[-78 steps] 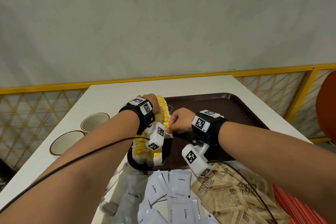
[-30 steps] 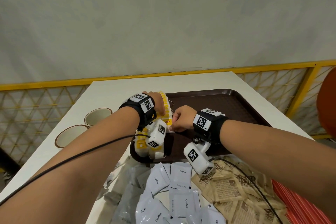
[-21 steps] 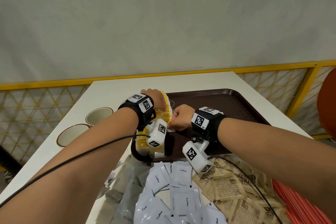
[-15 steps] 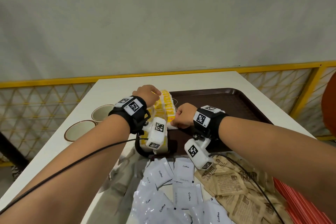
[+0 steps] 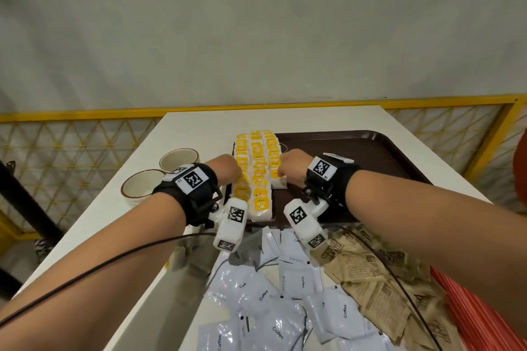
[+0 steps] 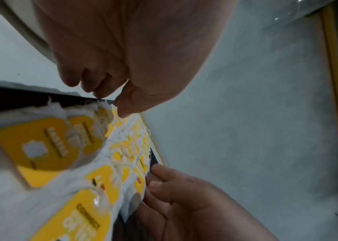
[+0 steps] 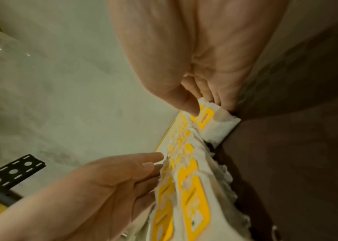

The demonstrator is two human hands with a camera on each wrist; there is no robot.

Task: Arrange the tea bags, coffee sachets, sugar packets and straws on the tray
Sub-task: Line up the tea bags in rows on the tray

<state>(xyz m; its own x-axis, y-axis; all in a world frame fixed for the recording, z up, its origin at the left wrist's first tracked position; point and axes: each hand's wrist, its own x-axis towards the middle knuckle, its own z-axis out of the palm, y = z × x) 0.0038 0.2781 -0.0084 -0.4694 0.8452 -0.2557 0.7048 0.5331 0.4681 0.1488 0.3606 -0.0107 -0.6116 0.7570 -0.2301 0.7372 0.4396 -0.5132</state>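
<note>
Several yellow-and-white tea bags (image 5: 258,171) lie in three rows along the left side of the dark brown tray (image 5: 365,159). My left hand (image 5: 228,169) rests against the rows' left edge, its fingers (image 7: 153,159) fairly straight and touching the bags. My right hand (image 5: 289,164) is at the right row, where thumb and fingers (image 7: 188,106) pinch one tea bag (image 7: 218,125). White coffee sachets (image 5: 285,293), brown sugar packets (image 5: 373,276) and red straws (image 5: 482,319) lie in front of the tray.
Two empty cups (image 5: 178,158) (image 5: 139,185) stand on the white table (image 5: 199,128) to the left of the tray. The tray's right half holds nothing. A yellow lattice railing (image 5: 71,151) runs behind the table.
My left hand has come off the top of the tea bags to their left edge, uncovering the rows. My right hand keeps hold at the right row.
</note>
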